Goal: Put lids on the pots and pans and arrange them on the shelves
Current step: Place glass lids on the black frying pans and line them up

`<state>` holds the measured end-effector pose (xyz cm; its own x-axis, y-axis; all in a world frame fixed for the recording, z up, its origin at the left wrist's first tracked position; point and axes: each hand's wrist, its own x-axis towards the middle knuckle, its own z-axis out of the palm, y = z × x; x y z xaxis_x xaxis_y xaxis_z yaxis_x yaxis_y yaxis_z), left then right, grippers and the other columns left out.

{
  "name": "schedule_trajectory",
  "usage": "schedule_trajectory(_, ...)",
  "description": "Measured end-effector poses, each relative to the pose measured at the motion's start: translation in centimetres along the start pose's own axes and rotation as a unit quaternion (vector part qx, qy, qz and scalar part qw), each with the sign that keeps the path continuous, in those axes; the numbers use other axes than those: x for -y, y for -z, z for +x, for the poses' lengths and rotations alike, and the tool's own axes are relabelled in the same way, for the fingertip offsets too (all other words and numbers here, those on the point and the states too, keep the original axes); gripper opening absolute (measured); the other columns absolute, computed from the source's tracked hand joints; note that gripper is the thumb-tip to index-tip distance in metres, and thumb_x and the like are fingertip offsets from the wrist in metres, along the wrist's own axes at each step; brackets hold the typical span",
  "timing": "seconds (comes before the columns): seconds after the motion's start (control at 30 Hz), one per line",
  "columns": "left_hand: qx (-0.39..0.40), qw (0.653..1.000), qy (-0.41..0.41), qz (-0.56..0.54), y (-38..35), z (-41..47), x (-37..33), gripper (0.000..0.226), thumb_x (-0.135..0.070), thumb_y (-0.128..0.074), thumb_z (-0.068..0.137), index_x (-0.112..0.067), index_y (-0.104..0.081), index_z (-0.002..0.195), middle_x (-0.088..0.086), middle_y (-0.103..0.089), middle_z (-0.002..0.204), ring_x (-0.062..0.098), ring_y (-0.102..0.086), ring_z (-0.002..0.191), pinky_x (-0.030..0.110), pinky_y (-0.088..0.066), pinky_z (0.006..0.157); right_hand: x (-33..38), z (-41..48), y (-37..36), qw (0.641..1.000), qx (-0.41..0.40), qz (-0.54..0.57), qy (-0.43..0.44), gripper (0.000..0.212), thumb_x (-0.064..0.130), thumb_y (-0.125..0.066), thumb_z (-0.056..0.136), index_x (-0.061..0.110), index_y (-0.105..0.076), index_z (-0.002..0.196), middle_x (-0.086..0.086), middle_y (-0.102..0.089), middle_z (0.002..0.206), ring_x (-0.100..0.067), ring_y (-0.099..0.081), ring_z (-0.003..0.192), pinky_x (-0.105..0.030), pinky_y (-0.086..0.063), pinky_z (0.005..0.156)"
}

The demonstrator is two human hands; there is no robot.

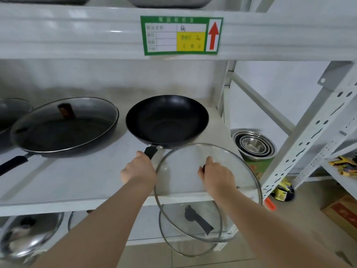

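Note:
A black wok-shaped pan (167, 120) stands uncovered on the white middle shelf (81, 182). My left hand (139, 167) grips its black handle at the near end. My right hand (216, 175) holds a round glass lid (241, 171) by its dark knob, tilted, in front of and to the right of the pan, over the shelf's front edge. To the left sits a wide black frying pan (63, 128) with a glass lid on it. One more lidded pot (11, 111) shows at the far left edge.
On the lower shelf lie a second glass lid with a black handle (197, 219) and a steel lid (29, 235). Nested steel bowls (254, 144) sit on a box to the right. A perforated shelf upright (309, 144) slants close on the right. A green label (181, 35) marks the upper beam.

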<state>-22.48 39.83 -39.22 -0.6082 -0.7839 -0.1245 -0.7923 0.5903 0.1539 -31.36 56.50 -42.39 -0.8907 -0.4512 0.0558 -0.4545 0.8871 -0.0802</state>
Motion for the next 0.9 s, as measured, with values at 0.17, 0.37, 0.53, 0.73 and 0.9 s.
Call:
schedule_trajectory(0.17, 0.005, 1.000, -0.016, 0.007, 0.4, 0.2, -0.1, 0.029, -0.005, -0.048, 0.087, -0.007, -0.041, 0.115, 0.011, -0.062, 0.111, 0.030, -0.061, 0.106, 0.032, -0.042, 0.073, -0.1, -0.3, 0.3, 1.000, 0.005, 0.025, 0.000, 0.027, 0.035, -0.037, 0.099, 0.010, -0.044, 0.105, -0.002, -0.052, 0.075, -0.023, -0.050, 0.064, -0.030, -0.039, 0.058)
schedule_trajectory(0.37, 0.067, 0.996, -0.041, -0.038, 1.0, 0.6, 0.6, 0.026, -0.003, -0.044, 0.085, -0.008, -0.037, 0.109, 0.011, -0.058, 0.095, 0.030, -0.064, 0.094, 0.035, -0.047, 0.071, -0.5, -1.7, 1.9, 0.999, 0.021, 0.047, 0.006, 0.020, 0.033, -0.039, 0.097, 0.015, -0.035, 0.093, 0.001, -0.050, 0.069, -0.023, -0.050, 0.065, -0.031, -0.038, 0.065)
schedule_trajectory(0.53, 0.091, 0.992, -0.059, -0.071, 1.8, 0.9, 1.0, 0.020, 0.000, -0.038, 0.085, -0.009, -0.035, 0.103, 0.011, -0.055, 0.079, 0.025, -0.061, 0.060, 0.031, -0.049, 0.056, -1.8, -3.5, 4.8, 0.995, 0.030, 0.092, 0.018, 0.022, 0.035, -0.039, 0.097, 0.014, -0.036, 0.092, -0.004, -0.059, 0.076, -0.029, -0.063, 0.076, -0.035, -0.041, 0.068)
schedule_trajectory(0.73, 0.131, 0.985, -0.064, -0.090, 2.7, 0.5, 1.1, 0.016, -0.004, -0.042, 0.091, -0.008, -0.033, 0.104, 0.015, -0.057, 0.081, 0.020, -0.054, 0.052, 0.027, -0.042, 0.043, -2.9, -4.6, 8.7, 0.988, 0.036, 0.153, 0.015, 0.025, 0.038, -0.040, 0.096, 0.014, -0.037, 0.091, -0.007, -0.062, 0.079, -0.025, -0.060, 0.072, -0.033, -0.042, 0.059)
schedule_trajectory(0.9, 0.183, 0.973, -0.026, -0.137, 3.3, 0.7, 1.2, 0.037, -0.008, -0.050, 0.087, -0.005, -0.036, 0.120, 0.017, -0.059, 0.087, 0.026, -0.055, 0.054, 0.028, -0.044, 0.046, -2.5, -3.0, 11.6, 0.984, -0.020, 0.174, 0.018, 0.025, 0.040, -0.041, 0.097, 0.017, -0.034, 0.089, 0.007, -0.043, 0.062, -0.007, -0.040, 0.053, -0.023, -0.022, 0.043)
